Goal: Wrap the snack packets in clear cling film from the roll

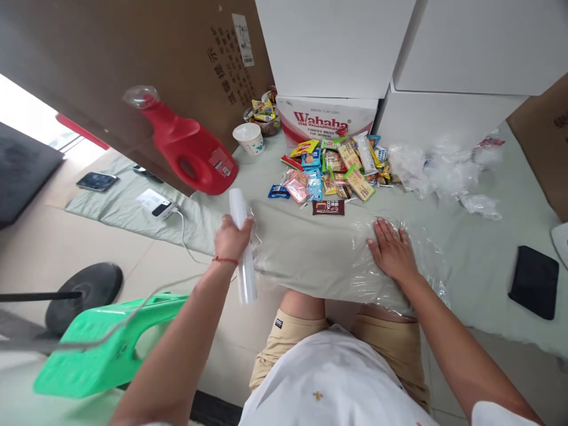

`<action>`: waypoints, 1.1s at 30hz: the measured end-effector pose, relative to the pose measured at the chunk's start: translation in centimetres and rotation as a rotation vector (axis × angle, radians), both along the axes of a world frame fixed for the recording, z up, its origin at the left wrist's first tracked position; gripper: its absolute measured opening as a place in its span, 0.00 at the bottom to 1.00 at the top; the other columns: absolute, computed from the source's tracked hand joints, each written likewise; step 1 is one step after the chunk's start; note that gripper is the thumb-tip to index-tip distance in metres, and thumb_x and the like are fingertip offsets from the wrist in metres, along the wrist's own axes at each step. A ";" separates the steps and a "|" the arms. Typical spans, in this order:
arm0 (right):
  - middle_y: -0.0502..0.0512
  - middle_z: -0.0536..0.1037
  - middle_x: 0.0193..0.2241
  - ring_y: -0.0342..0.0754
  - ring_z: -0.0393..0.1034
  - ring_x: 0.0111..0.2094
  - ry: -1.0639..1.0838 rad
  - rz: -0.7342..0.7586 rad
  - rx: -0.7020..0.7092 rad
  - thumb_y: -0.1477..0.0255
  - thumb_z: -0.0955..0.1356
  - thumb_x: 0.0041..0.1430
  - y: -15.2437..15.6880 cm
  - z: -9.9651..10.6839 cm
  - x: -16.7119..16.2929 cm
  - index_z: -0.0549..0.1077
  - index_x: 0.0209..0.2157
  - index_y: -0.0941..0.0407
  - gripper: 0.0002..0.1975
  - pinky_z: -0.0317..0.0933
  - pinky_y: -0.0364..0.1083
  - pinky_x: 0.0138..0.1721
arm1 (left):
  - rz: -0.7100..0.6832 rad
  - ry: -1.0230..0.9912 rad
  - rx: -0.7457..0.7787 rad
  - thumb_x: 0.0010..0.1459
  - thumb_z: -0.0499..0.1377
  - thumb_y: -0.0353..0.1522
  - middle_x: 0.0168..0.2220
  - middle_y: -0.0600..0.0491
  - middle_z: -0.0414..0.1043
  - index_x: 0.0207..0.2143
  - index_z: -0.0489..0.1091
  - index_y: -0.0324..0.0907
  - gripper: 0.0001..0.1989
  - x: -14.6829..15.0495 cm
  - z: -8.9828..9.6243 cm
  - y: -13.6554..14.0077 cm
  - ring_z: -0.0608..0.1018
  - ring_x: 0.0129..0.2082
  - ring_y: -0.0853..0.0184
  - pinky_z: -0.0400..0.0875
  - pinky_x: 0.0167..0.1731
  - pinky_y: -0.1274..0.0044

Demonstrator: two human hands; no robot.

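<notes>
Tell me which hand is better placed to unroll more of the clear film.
Probably the left hand: it grips the roll of clear film. The right hand lies palm down on the spread film, so it seems better suited to holding that in place.

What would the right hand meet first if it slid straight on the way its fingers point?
Probably the pale yellow snack packet with green ends, at the near side of the snack pile; the right hand's exact line is hard to judge.
</notes>
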State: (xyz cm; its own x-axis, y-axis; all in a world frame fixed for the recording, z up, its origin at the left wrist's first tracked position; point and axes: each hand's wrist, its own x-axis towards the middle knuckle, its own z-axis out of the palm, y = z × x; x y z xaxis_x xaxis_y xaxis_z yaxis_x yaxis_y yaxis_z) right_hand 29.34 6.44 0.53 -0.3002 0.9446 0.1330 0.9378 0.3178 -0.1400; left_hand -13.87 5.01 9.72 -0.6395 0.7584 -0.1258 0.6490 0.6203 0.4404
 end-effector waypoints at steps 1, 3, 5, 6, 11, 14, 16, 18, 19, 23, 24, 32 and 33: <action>0.63 0.58 0.72 0.58 0.51 0.72 -0.001 0.001 0.001 0.59 0.52 0.76 0.0 0.0 0.0 0.53 0.73 0.59 0.32 0.39 0.66 0.71 | -0.015 0.048 -0.065 0.64 0.58 0.48 0.46 0.33 0.76 0.45 0.62 0.39 0.21 -0.2 0.1 1.3 0.79 0.50 0.42 0.73 0.47 0.60; 0.63 0.58 0.72 0.58 0.51 0.72 0.001 0.000 0.004 0.59 0.52 0.76 -0.1 0.1 -0.1 0.54 0.73 0.59 0.32 0.38 0.65 0.71 | -0.043 0.092 -0.145 0.64 0.59 0.48 0.54 0.29 0.71 0.45 0.61 0.37 0.23 -0.6 0.1 3.4 0.76 0.55 0.40 0.71 0.51 0.57; 0.63 0.58 0.72 0.58 0.50 0.73 0.007 -0.004 0.003 0.58 0.52 0.76 -0.2 0.3 -0.3 0.55 0.73 0.59 0.32 0.38 0.65 0.71 | -0.054 0.089 -0.172 0.63 0.60 0.47 0.58 0.29 0.67 0.45 0.60 0.36 0.23 -1.0 -0.1 4.9 0.74 0.57 0.38 0.69 0.53 0.54; 0.63 0.57 0.72 0.58 0.50 0.73 0.012 -0.005 0.000 0.58 0.52 0.76 -0.1 0.4 -0.4 0.55 0.72 0.60 0.32 0.37 0.66 0.71 | -0.052 0.096 -0.184 0.63 0.60 0.46 0.58 0.29 0.66 0.44 0.60 0.35 0.23 -1.2 -0.2 5.4 0.73 0.57 0.37 0.68 0.53 0.51; 0.65 0.57 0.72 0.59 0.50 0.73 0.041 -0.021 -0.023 0.57 0.53 0.75 0.9 0.4 -1.4 0.54 0.73 0.61 0.33 0.38 0.67 0.71 | -0.048 0.276 -0.078 0.62 0.63 0.42 0.62 0.31 0.60 0.47 0.62 0.36 0.21 -0.5 0.7 5.8 0.60 0.66 0.30 0.63 0.56 0.42; 0.65 0.57 0.72 0.59 0.50 0.73 0.053 -0.014 -0.031 0.57 0.53 0.75 1.3 0.4 -1.9 0.55 0.73 0.61 0.33 0.37 0.68 0.71 | -0.109 0.350 0.263 0.64 0.58 0.39 0.61 0.36 0.62 0.50 0.66 0.41 0.15 3.4 2.0 4.0 0.58 0.68 0.36 0.60 0.62 0.45; 0.65 0.57 0.72 0.59 0.50 0.72 0.065 0.004 -0.031 0.57 0.53 0.75 1.1 0.5 -2.0 0.54 0.73 0.60 0.33 0.37 0.68 0.71 | -0.336 0.130 0.463 0.69 0.50 0.38 0.56 0.39 0.68 0.48 0.70 0.43 0.13 8.2 2.0 2.6 0.65 0.65 0.46 0.61 0.64 0.53; 0.65 0.57 0.72 0.59 0.50 0.73 0.072 0.023 -0.032 0.57 0.53 0.75 0.6 0.7 -2.0 0.54 0.73 0.59 0.33 0.38 0.67 0.71 | -0.664 -0.113 0.463 0.70 0.49 0.39 0.49 0.42 0.75 0.44 0.74 0.45 0.15 14.0 0.9 1.6 0.74 0.57 0.53 0.67 0.61 0.62; 0.64 0.57 0.72 0.59 0.50 0.73 0.072 0.036 -0.036 0.57 0.53 0.75 0.3 0.8 -1.9 0.53 0.73 0.59 0.33 0.37 0.67 0.71 | -0.790 -0.178 0.440 0.69 0.51 0.39 0.50 0.46 0.77 0.45 0.76 0.47 0.15 16.9 0.0 1.4 0.76 0.56 0.56 0.69 0.60 0.67; 0.63 0.55 0.73 0.58 0.48 0.73 0.101 0.101 -0.066 0.58 0.53 0.75 -0.6 1.5 -0.8 0.51 0.74 0.58 0.33 0.40 0.66 0.71 | -1.118 -0.255 0.268 0.71 0.46 0.37 0.67 0.42 0.66 0.63 0.69 0.41 0.24 24.2 -4.6 2.7 0.65 0.69 0.54 0.54 0.69 0.60; 0.63 0.55 0.73 0.58 0.48 0.74 0.115 0.110 -0.071 0.58 0.53 0.76 -0.8 1.7 -0.2 0.51 0.74 0.58 0.33 0.42 0.64 0.71 | -1.142 -0.202 0.231 0.71 0.47 0.37 0.70 0.41 0.62 0.66 0.66 0.41 0.25 24.7 -5.6 3.1 0.62 0.71 0.53 0.48 0.71 0.57; 0.70 0.65 0.67 0.64 0.56 0.69 0.010 -0.327 -0.019 0.59 0.54 0.74 -1.6 2.0 12.1 0.65 0.67 0.62 0.30 0.47 0.68 0.67 | -1.126 0.013 0.174 0.70 0.51 0.40 0.73 0.46 0.54 0.71 0.58 0.49 0.29 20.7 -7.3 3.9 0.57 0.73 0.55 0.28 0.72 0.56; 0.74 0.67 0.65 0.66 0.59 0.67 0.035 -0.419 0.028 0.59 0.55 0.73 -1.4 2.0 13.7 0.67 0.64 0.65 0.31 0.50 0.68 0.65 | -1.124 0.020 0.174 0.70 0.51 0.40 0.73 0.46 0.54 0.71 0.58 0.50 0.29 20.5 -7.2 3.8 0.57 0.73 0.55 0.28 0.72 0.56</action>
